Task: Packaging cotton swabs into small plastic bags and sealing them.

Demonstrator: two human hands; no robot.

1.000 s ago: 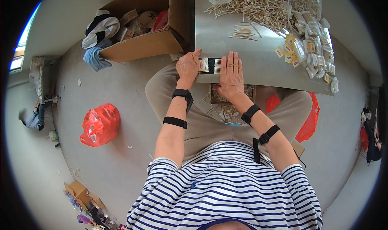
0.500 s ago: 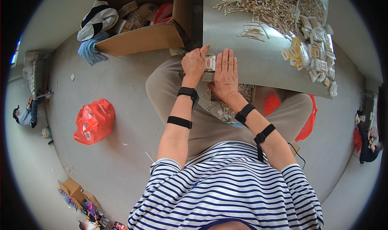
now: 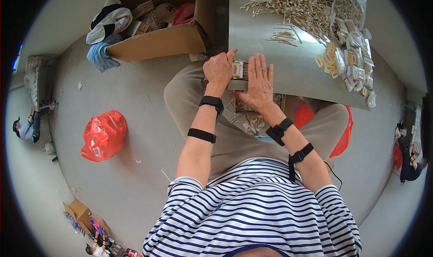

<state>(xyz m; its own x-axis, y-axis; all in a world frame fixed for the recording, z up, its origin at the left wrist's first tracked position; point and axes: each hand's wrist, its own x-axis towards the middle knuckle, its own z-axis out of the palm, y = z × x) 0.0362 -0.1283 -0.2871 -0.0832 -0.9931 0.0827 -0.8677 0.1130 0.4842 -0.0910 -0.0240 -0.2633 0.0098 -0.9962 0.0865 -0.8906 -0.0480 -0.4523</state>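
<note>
A small pack of cotton swabs point(image 3: 238, 70) with a yellow and red label card lies at the table's near left corner, between my hands. My left hand point(image 3: 218, 69) is closed around its left end, the thumb pointing up; the fingertips are partly hidden. Flat against the right side of the pack lies my right hand point(image 3: 258, 83), fingers stretched forward and thumb out to the left. A row of wooden sticks shows between the label and my right fingers. Beyond, a few loose swabs point(image 3: 283, 37) lie on the metal table point(image 3: 293, 72).
A large heap of swabs point(image 3: 306, 13) covers the table's far side. Filled clear packs point(image 3: 356, 67) and yellow label cards point(image 3: 327, 60) lie at the right. Below the table edge sits a box of swabs point(image 3: 252, 117). A cardboard box point(image 3: 158, 47) and red bag point(image 3: 104, 135) stand left.
My right hand has shifted slightly right and its fingers have spread a little, uncovering more sticks of the pack. My left hand stays nearly in place.
</note>
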